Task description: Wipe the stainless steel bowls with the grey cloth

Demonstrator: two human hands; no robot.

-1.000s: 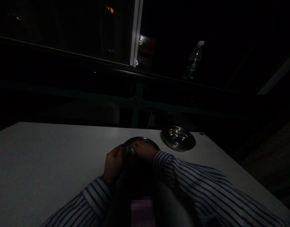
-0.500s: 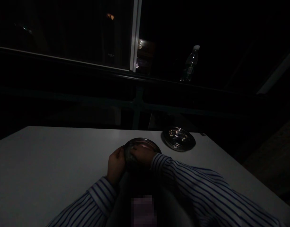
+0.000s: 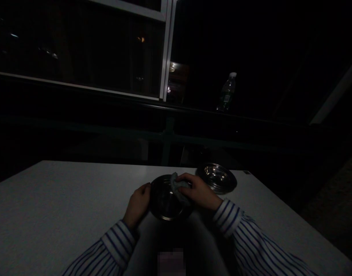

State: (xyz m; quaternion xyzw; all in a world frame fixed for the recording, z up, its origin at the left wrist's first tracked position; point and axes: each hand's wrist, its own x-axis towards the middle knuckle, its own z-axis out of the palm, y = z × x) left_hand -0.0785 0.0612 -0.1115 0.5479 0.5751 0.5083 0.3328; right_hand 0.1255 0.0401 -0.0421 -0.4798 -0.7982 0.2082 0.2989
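The scene is very dark. A round metal plate (image 3: 164, 201) is tilted up just above the white table (image 3: 63, 207). My left hand (image 3: 139, 204) grips the plate's left rim with curled fingers. My right hand (image 3: 197, 191) is closed on a crumpled grey cloth (image 3: 176, 187) pressed against the plate's right side. Both arms wear white sleeves with dark stripes.
A second shiny metal plate (image 3: 216, 178) lies flat on the table at the back right, close to my right hand. A plastic water bottle (image 3: 226, 92) stands on a dark ledge behind. A window frame (image 3: 166, 50) rises beyond the table.
My right hand has moved from the plate's upper left part to its right side, and the cloth now shows. The plate has tilted more toward me. The view has shifted slightly downward.
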